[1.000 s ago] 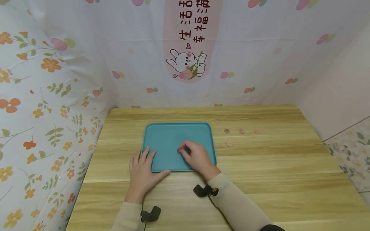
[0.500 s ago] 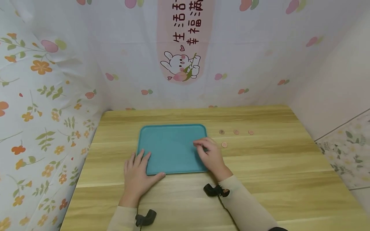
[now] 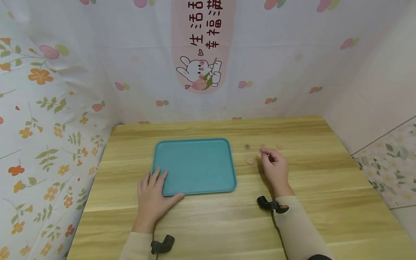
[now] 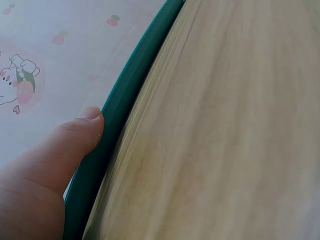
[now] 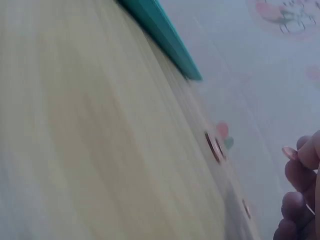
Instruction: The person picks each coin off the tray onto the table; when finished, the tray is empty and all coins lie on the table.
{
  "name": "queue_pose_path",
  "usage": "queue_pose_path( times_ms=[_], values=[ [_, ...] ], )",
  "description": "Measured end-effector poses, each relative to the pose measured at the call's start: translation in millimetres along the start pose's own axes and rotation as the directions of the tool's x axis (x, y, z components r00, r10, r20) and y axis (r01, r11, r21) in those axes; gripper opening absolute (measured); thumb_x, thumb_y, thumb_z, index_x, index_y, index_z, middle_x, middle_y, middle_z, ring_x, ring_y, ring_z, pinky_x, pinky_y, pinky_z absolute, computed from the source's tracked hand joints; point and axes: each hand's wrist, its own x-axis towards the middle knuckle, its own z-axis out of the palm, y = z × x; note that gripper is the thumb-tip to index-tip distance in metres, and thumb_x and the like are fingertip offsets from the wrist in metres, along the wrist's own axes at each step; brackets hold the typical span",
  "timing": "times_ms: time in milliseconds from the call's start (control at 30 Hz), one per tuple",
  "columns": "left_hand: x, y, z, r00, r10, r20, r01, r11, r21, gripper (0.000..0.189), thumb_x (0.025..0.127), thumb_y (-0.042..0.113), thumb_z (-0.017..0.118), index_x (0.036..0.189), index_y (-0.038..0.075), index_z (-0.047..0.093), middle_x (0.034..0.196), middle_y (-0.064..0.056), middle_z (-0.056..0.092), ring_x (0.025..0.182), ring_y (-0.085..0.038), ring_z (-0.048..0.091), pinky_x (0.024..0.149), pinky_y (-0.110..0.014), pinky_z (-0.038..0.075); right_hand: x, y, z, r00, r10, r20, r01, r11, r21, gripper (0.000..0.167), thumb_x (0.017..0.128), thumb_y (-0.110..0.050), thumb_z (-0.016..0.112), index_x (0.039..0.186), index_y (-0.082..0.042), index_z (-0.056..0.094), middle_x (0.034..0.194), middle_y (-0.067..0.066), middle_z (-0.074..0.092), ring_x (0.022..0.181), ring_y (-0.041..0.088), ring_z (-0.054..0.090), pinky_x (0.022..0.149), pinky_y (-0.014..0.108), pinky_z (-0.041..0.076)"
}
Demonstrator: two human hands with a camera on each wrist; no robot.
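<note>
A small copper coin [image 5: 290, 153] is pinched between the thumb and fingertips of my right hand [image 3: 276, 169], which is over the table to the right of the tray. Close by are several more coins: a darker one [image 3: 247, 147], one [image 3: 250, 161] nearer me, one [image 3: 280, 147] farther right, and one just beyond my fingertips. My left hand [image 3: 152, 196] rests on the near left corner of the teal tray [image 3: 195, 166], fingers spread over its left rim. In the left wrist view its thumb [image 4: 75, 142] lies against the tray's near side.
The wooden table [image 3: 201, 231] carries the tray and the coins. A white printed cloth [image 3: 139, 65] hangs behind it, and a flowered cloth [image 3: 48, 151] borders the left side. Each wrist wears a black camera mount, such as the right one [image 3: 271, 204].
My right hand has moved right, from over the tray to the coins beside it, with a coin still pinched. The left hand stays on the tray corner. The head view has shifted slightly.
</note>
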Motion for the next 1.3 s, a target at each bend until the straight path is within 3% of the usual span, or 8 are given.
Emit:
queue_pose_path(
  times_ms=[100, 433, 567, 767, 1000, 1300],
  values=[
    [-0.2, -0.9, -0.1, 1.000, -0.002, 0.004, 0.002, 1.000, -0.001, 0.108, 0.077, 0.073, 0.083, 0.158, 0.007, 0.053, 0.169, -0.021, 0.036, 0.156, -0.054, 0.020, 0.119, -0.077, 0.009, 2.5, 6, -7, 0.999, 0.035, 0.007, -0.035, 0.999, -0.036, 0.015, 0.098, -0.001, 0.071, 0.104, -0.003, 0.084, 0.105, 0.014, 0.079, 0.072, 0.003, 0.057, 0.061, 0.013, 0.044],
    [-0.5, -1.1, 0.5, 1.000, -0.006, 0.007, 0.006, 1.000, -0.004, 0.109, 0.077, 0.073, 0.083, 0.158, 0.008, 0.052, 0.169, -0.021, 0.036, 0.156, -0.053, 0.019, 0.120, -0.076, 0.008, 3.1, 11, -21, 0.986, 0.151, 0.072, -0.140, 0.979, -0.148, 0.012, 0.099, -0.011, 0.075, 0.103, -0.004, 0.083, 0.094, 0.012, 0.078, 0.073, 0.006, 0.059, 0.065, 0.014, 0.045],
    [-0.7, -0.4, 0.1, 1.000, -0.009, 0.013, 0.009, 1.000, -0.010, 0.109, 0.078, 0.073, 0.083, 0.159, 0.008, 0.052, 0.170, -0.021, 0.035, 0.156, -0.053, 0.019, 0.120, -0.076, 0.007, 3.5, 13, -28, 0.976, 0.179, 0.125, -0.147, 0.963, -0.226, 0.011, 0.098, -0.011, 0.074, 0.099, -0.003, 0.081, 0.089, 0.011, 0.076, 0.074, 0.010, 0.060, 0.066, 0.016, 0.045],
    [-0.3, 0.1, -1.6, 1.000, -0.014, 0.021, 0.014, 1.000, -0.009, 0.108, 0.078, 0.073, 0.083, 0.158, 0.008, 0.052, 0.169, -0.021, 0.035, 0.156, -0.054, 0.019, 0.120, -0.076, 0.007, 3.4, 13, -32, 0.964, 0.166, 0.210, -0.100, 0.951, -0.293, 0.007, 0.096, -0.008, 0.075, 0.098, -0.004, 0.080, 0.087, 0.008, 0.073, 0.074, 0.015, 0.060, 0.064, 0.018, 0.045],
    [0.9, -0.2, -2.3, 1.000, -0.017, 0.024, 0.017, 1.000, -0.012, 0.108, 0.079, 0.073, 0.082, 0.159, 0.007, 0.051, 0.170, -0.021, 0.034, 0.156, -0.054, 0.018, 0.120, -0.076, 0.007, 4.8, 12, -31, 0.970, 0.109, 0.216, -0.032, 0.943, -0.331, 0.018, 0.098, -0.004, 0.072, 0.112, -0.003, 0.082, 0.094, 0.012, 0.073, 0.081, 0.023, 0.063, 0.071, 0.028, 0.049],
    [0.4, -0.2, -1.1, 1.000, -0.009, 0.021, 0.009, 1.000, -0.002, 0.108, 0.078, 0.074, 0.082, 0.158, 0.007, 0.052, 0.169, -0.021, 0.035, 0.156, -0.053, 0.019, 0.120, -0.076, 0.008, 3.6, 13, -32, 0.965, 0.087, 0.248, 0.011, 0.930, -0.368, 0.016, 0.097, -0.004, 0.073, 0.110, 0.001, 0.081, 0.100, 0.016, 0.074, 0.085, 0.027, 0.066, 0.075, 0.038, 0.053]
  ],
)
